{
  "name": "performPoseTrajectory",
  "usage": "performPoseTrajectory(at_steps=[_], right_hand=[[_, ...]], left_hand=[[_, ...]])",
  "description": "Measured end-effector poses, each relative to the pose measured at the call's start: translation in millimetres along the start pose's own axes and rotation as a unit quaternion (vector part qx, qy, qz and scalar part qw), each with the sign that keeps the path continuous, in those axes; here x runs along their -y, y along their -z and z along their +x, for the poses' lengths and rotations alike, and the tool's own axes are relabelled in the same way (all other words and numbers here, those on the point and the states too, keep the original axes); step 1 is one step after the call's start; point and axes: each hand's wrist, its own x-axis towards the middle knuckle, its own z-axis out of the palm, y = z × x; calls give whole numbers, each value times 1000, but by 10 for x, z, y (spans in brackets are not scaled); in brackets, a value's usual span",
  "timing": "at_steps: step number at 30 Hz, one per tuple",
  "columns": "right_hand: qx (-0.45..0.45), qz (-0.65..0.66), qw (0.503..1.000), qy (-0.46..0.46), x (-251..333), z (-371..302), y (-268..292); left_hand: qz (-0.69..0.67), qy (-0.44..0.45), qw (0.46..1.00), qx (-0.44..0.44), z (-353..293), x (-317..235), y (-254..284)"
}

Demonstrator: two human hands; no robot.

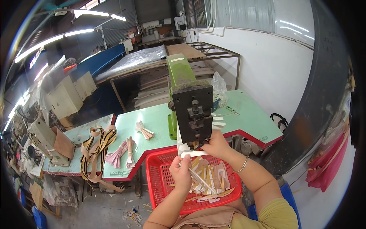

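My left hand (181,175) pinches the end of a white strip (195,154) between thumb and fingers, just below the head of a green press machine (178,70). The strip runs across toward my right hand (216,144), whose fingertips are partly hidden by the machine's black head (192,110). Whether those fingers grip the strip, I cannot tell. Under both hands sits a red plastic basket (155,183) in my lap, holding many white and tan strip scraps (206,176). More white strips (218,123) lie behind the machine head on the right.
On the green table (152,120), left of the machine, lie bundled strips (144,131), pink strips (117,154) and striped webbing (95,152). Small snips (231,110) and a clear plastic bag (219,86) are at the right. A sewing machine (47,137) stands far left.
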Motion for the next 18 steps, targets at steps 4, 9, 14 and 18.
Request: performPoseTrajectory(at_steps=[4, 9, 14, 18], right_hand=[[-78, 3, 996, -29, -8, -94, -108], [-285, 159, 937, -126, -497, -383, -273], [-278, 346, 878, -177, -543, -824, -526], [-289, 247, 916, -126, -471, -1077, -658]], left_hand=[[-41, -42, 998, -3, 6, -17, 95], [40, -8, 999, 14, -112, 71, 248], [130, 80, 986, 69, -87, 337, 269], [143, 140, 967, 158, -72, 341, 22]])
